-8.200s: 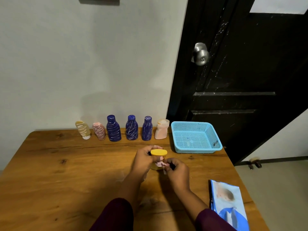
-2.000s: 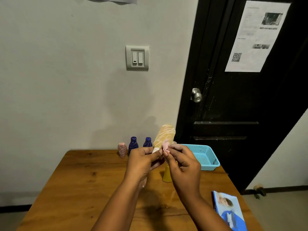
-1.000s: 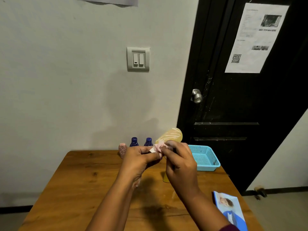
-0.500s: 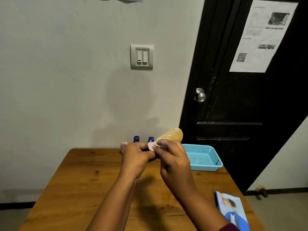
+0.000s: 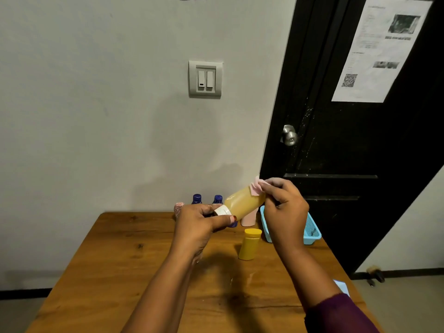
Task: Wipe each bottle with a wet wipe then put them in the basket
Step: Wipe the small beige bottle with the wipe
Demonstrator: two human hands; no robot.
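Observation:
My left hand (image 5: 200, 223) grips the white cap end of a pale yellow bottle (image 5: 243, 203), held tilted in the air above the table. My right hand (image 5: 283, 212) pinches a small pink wet wipe (image 5: 255, 188) against the bottle's far end. A yellow bottle (image 5: 249, 243) stands on the wooden table (image 5: 134, 272) below. At the table's far edge I see two blue bottle caps (image 5: 197, 198), a pink striped bottle (image 5: 179, 209) and a pale pink bottle (image 5: 248, 218), all partly hidden by my hands. The blue basket (image 5: 311, 230) sits at the right behind my right hand.
A black door with a metal knob (image 5: 289, 138) and a paper notice (image 5: 382, 49) stands behind the basket. A light switch (image 5: 205, 79) is on the wall. A corner of a wipe packet (image 5: 342, 287) shows at the table's right edge.
My right hand has slid the wipe from the cap end along to the bottle's far end. The bottle's streaks are gone. The yellow bottle on the table is uncovered again.

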